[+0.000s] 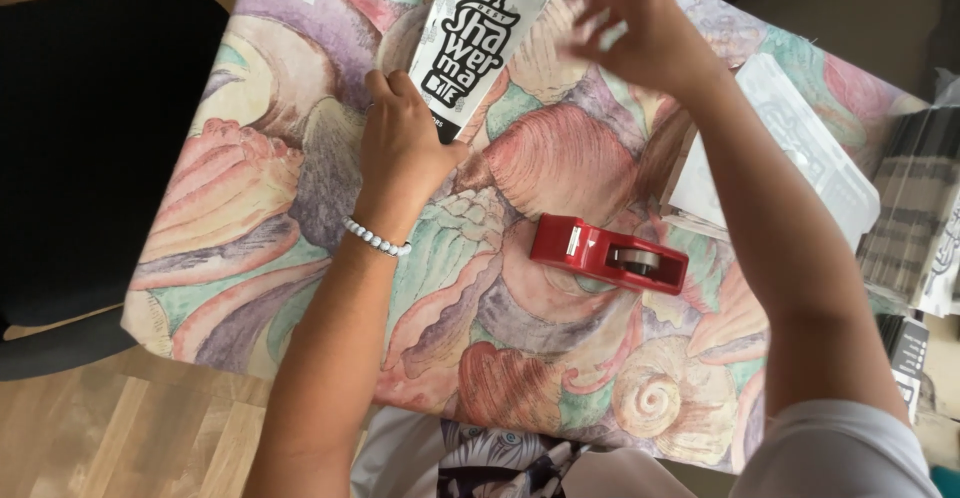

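My left hand [400, 143] rests with curled fingers on the near corner of a white paper bag [480, 33] with black printed lettering, lying flat at the far side of the table. A white bead bracelet [376, 239] sits on that wrist. My right hand [640, 33] hovers above the bag's right side, fingers spread and blurred, with nothing clearly in it. A red tape dispenser [608, 252] lies on the tablecloth between my arms, untouched.
The table wears a pastel seashell-patterned cloth [260, 208]. A stack of white sheets in clear wrap [800, 148] lies at the right, with striped and printed paper goods [915, 218] beyond. A black chair [90, 148] stands at the left on a wooden floor [130, 438].
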